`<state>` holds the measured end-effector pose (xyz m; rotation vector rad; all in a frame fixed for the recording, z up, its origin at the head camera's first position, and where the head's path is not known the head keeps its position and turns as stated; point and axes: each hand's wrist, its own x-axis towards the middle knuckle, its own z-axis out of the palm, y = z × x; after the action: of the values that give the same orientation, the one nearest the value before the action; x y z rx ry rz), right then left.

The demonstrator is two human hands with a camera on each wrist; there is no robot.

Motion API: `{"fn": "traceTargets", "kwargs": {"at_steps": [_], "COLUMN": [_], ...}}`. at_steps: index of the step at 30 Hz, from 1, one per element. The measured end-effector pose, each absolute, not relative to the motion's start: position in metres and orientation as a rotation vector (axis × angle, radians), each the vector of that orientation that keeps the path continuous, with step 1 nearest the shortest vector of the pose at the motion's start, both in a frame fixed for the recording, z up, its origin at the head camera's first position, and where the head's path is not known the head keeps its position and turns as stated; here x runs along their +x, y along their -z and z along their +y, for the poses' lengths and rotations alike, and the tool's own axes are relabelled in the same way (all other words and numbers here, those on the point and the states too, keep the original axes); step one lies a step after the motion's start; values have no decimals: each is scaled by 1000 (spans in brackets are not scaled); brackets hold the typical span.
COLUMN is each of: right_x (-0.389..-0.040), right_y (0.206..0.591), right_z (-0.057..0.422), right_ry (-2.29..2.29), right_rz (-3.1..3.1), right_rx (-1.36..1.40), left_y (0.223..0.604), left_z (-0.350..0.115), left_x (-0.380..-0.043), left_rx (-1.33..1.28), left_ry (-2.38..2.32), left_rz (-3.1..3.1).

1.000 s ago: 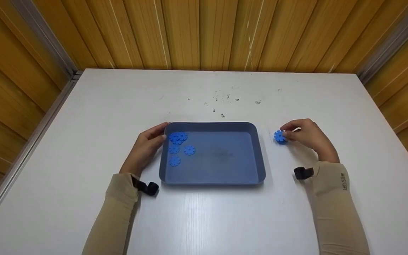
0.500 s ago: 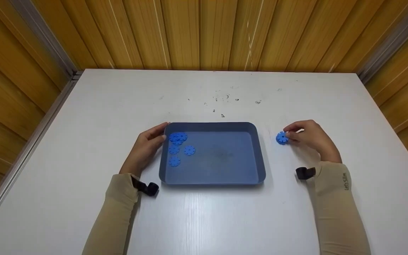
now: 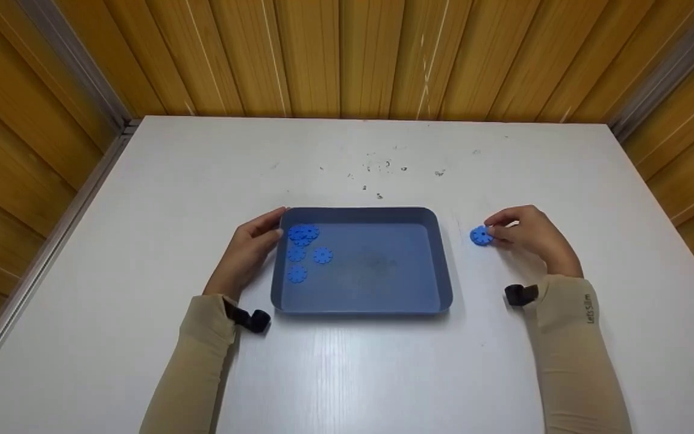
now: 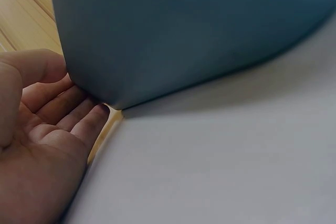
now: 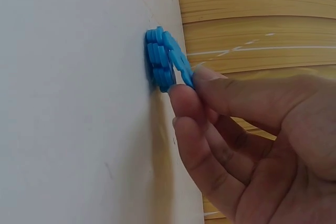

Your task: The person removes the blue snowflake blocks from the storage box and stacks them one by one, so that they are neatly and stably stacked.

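Observation:
In the head view, my left hand (image 3: 244, 247) holds the back left corner of a blue-grey tray (image 3: 359, 313). The left wrist view has its thumb against the tray wall (image 4: 157, 35) and the fingertips at the wall's lower edge. Inside the tray, several blue notched discs (image 3: 323, 255) lie toward the left, some overlapping at the back. Right of the tray, my right hand (image 3: 525, 234) pinches a blue notched disc (image 5: 177, 56) between thumb and fingers. That disc tilts away from a small stack of discs (image 5: 157, 59) on the table, its lower side near the fingertips.
The white table (image 3: 347, 367) carries dark scuff marks behind the tray. Yellow wood-patterned panels (image 3: 347, 60) stand along its back and sides. A black wrist camera (image 3: 256, 321) juts from the left sleeve, and another black wrist camera (image 3: 518, 295) from the right.
My right hand has shifted slightly right and toward me, and the blue disc in its fingers has moved with it. The left hand and tray stay in place.

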<state>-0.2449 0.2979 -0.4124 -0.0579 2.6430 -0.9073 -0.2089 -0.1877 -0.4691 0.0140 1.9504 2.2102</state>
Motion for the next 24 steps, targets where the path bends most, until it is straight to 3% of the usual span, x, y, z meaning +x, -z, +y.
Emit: {"fn": "traceTargets", "kwargs": {"at_steps": [24], "right_x": [-245], "right_y": [400], "right_z": [284], "right_ry": [1002], "right_rz": [2715], "right_rx": [-90], "left_y": [468], "left_z": [-188], "left_x": [-207], "left_rx": [46], "left_ry": [-2219], "left_rz": [1931]}}
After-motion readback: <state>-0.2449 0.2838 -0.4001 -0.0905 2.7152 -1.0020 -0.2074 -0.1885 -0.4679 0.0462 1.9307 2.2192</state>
